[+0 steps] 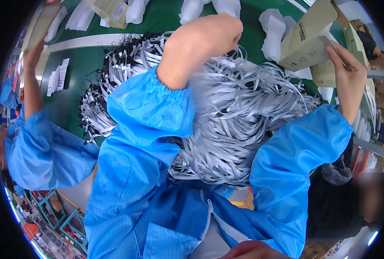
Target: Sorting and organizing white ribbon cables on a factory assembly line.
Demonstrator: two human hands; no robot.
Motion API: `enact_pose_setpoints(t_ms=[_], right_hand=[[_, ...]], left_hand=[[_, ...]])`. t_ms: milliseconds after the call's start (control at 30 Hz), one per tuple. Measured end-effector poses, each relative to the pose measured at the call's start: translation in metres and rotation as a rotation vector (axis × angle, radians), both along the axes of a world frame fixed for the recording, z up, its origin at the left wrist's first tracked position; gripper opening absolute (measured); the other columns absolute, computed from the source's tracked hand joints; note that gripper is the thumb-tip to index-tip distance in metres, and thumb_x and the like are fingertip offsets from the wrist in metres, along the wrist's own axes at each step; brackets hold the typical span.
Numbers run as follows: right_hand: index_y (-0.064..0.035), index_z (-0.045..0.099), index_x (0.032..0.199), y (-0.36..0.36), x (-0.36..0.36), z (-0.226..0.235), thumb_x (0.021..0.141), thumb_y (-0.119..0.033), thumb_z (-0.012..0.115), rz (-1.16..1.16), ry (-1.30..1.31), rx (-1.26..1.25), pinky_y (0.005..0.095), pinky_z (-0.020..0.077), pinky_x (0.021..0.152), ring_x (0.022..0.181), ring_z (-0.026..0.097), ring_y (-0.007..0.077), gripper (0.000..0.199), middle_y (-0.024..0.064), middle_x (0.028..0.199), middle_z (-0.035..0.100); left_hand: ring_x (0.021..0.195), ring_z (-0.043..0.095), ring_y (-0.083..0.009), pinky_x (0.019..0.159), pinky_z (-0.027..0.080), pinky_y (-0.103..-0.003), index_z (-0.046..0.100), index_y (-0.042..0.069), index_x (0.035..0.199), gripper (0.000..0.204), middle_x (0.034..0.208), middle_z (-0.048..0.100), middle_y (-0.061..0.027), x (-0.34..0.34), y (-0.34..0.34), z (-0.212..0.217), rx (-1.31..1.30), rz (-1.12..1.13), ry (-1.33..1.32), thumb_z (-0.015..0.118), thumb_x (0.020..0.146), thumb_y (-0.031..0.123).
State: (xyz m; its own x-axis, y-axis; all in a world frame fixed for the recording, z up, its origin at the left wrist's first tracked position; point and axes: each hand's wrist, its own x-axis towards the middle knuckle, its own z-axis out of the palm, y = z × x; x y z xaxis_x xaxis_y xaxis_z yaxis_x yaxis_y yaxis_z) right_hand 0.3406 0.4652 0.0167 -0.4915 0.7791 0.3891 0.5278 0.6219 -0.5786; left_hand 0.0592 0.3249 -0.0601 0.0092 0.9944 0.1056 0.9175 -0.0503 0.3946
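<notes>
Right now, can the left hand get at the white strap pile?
Likely yes: the left hand is by the far edge of the white strap pile, which lies uncovered beside it.

I see a green table point(81, 58) across the upper frame, grey floor point(77, 193) and teal metal frames point(68, 219) lower left, cardboard boxes point(380, 97) right, a bright light strip point(373, 237) lower right.

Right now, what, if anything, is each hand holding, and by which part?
The right hand holds a beige cardboard box by its right edge. Whether the left hand holds anything cannot be told; its fingertips are hidden.
</notes>
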Motion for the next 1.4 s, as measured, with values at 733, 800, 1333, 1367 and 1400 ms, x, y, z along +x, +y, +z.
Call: enact_pose_setpoints(t_ms=[733,800,1333,1367,1400], right_hand=[[-0.0046,0.065,0.126,-0.062,-0.036,0.028,0.098,-0.017,0.062,0.142,0.346,0.11,0.0303,0.0472,0.097,0.107,0.064,0.0174,0.031,0.011,0.116,0.07],[-0.003,0.065,0.125,-0.064,-0.045,0.027,0.1,-0.018,0.057,0.344,0.066,-0.247,0.0292,0.0472,0.096,0.107,0.063,0.017,0.029,0.0108,0.116,0.069],[0.0044,0.061,0.115,-0.037,-0.07,-0.011,0.102,-0.03,0.051,0.368,0.479,-0.373,0.0325,0.0446,0.094,0.101,0.062,0.0196,0.038,0.0115,0.106,0.065],[0.005,0.059,0.121,-0.037,-0.074,-0.01,0.102,-0.029,0.048,0.32,0.623,-0.306,0.0356,0.043,0.101,0.103,0.063,0.0234,0.04,0.0133,0.111,0.064],[0.005,0.059,0.121,-0.041,-0.079,-0.007,0.102,-0.029,0.048,0.328,0.626,-0.311,0.0356,0.043,0.101,0.103,0.063,0.0234,0.04,0.0133,0.111,0.064]], left_hand=[[0.077,0.062,-0.0412,0.07,0.05,-0.045,0.068,-0.003,0.085,0.012,0.077,0.064,-0.023,0.011,-0.007,0.073,0.237,-0.187,-0.379,0.063,0.083,0.008],[0.076,0.062,-0.0417,0.069,0.049,-0.044,0.067,-0.003,0.085,0.012,0.077,0.064,-0.023,0.014,-0.007,0.078,0.272,-0.217,-0.395,0.063,0.083,0.008],[0.078,0.065,-0.0176,0.073,0.051,-0.032,0.069,0.004,0.105,0.027,0.093,0.071,-0.0069,0.011,0.006,0.049,0.325,-0.212,-0.682,0.058,0.1,0.028],[0.073,0.064,-0.0192,0.068,0.051,-0.034,0.067,0.006,0.106,0.028,0.095,0.07,-0.008,0.018,0.008,0.05,0.233,-0.213,-0.813,0.058,0.1,0.031],[0.073,0.064,-0.0192,0.068,0.051,-0.034,0.067,0.006,0.106,0.028,0.095,0.07,-0.008,0.027,0.014,0.043,0.234,-0.204,-0.808,0.058,0.1,0.031]])
